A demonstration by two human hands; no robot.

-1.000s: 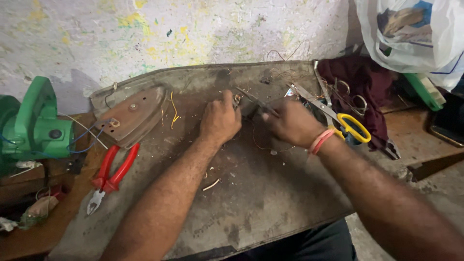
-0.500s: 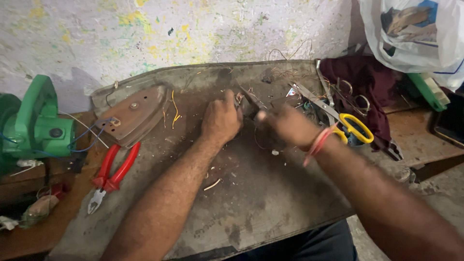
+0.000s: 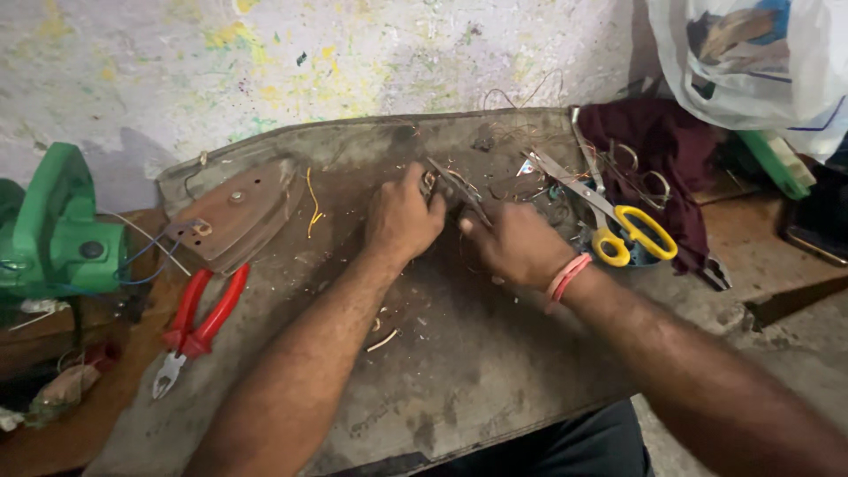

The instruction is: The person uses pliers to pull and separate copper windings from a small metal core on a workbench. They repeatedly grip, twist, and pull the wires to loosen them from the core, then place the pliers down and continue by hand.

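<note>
Two hands at mid-surface point(image 3: 495, 371), right of iron soleplate point(image 3: 234, 212): left hand point(image 3: 402, 221) fingers clamped on small wired part point(image 3: 431, 181), right hand point(image 3: 517, 246) fingers closed around thin tool point(image 3: 459, 190). Possible slip toward fingers, or snapped fine wire.

The 2 hands meet on the mat point(image 3: 495, 371), left hand point(image 3: 402, 221) just left of right hand point(image 3: 517, 243), a thin tool point(image 3: 459, 190) between them. Left of the hands lie the iron soleplate point(image 3: 238, 212) and pliers point(image 3: 199, 322); the machine point(image 3: 57, 234) sits farther left. Right of them lie scissors point(image 3: 618, 221), with the cloth point(image 3: 662, 146) behind.
</note>
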